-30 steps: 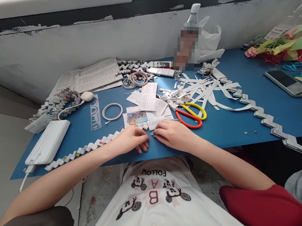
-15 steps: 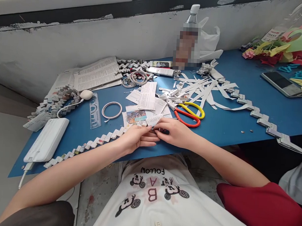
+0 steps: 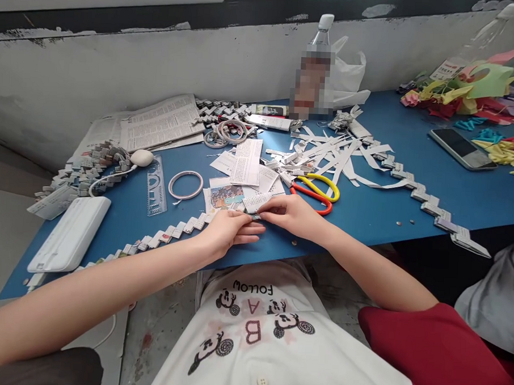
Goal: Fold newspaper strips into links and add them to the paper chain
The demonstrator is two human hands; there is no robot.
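Observation:
My left hand (image 3: 230, 231) is near the table's front edge, thumb pressed down on a small folded paper piece (image 3: 255, 217), other fingers stretched out beneath it. My right hand (image 3: 296, 217) pinches the other side of that piece between thumb and fingertips. A zigzag chain of folded paper links (image 3: 165, 235) runs from the left hand toward the lower left. Just beyond the fingers lie printed paper pieces (image 3: 247, 163) and a picture card (image 3: 226, 195). Scissors with red and yellow handles (image 3: 336, 190) lie past the right hand, blades hidden under paper.
Left are a white power bank (image 3: 70, 234), clear ruler (image 3: 156, 188) and tape roll (image 3: 186, 185). Behind lie newspapers (image 3: 162, 123), paper strips (image 3: 327, 156) and a bottle (image 3: 313, 76). Another paper chain (image 3: 427, 200) and a phone (image 3: 461, 148) lie right. Another person's grey clothing shows far right.
The view has shifted slightly. My right fingers have straightened into a pinch, and the small folded piece between my hands shows more clearly. A tiny round bit now shows below my right wrist.

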